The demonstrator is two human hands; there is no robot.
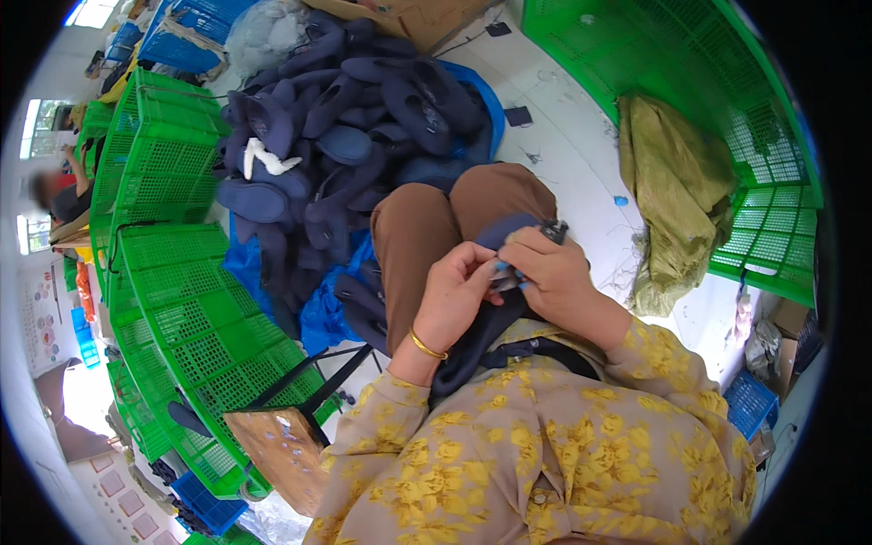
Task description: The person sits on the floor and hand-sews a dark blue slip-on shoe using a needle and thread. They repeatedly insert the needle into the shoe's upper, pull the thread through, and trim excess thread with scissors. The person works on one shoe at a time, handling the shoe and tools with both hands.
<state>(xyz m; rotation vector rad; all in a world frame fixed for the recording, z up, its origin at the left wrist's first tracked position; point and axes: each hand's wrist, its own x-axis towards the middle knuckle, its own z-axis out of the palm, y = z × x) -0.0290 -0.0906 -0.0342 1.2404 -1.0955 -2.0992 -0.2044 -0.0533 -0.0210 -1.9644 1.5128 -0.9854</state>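
Fingers mask most of a small dark object (556, 232) in a seated worker's right hand (551, 272), leaving its kind unclear; a navy shoe (472, 341) in the lap is likewise partly covered. The shoe lies directly beneath both hands, its near end reaching left toward the braceleted wrist. The right hand curls closed around the dark object, knuckles up, while the left hand (459, 286) meets it from the left, thumb and fingertips bunched; whether they pinch anything cannot be told. Far left, navy footwear (350, 118) is heaped on blue sheeting (327, 313).
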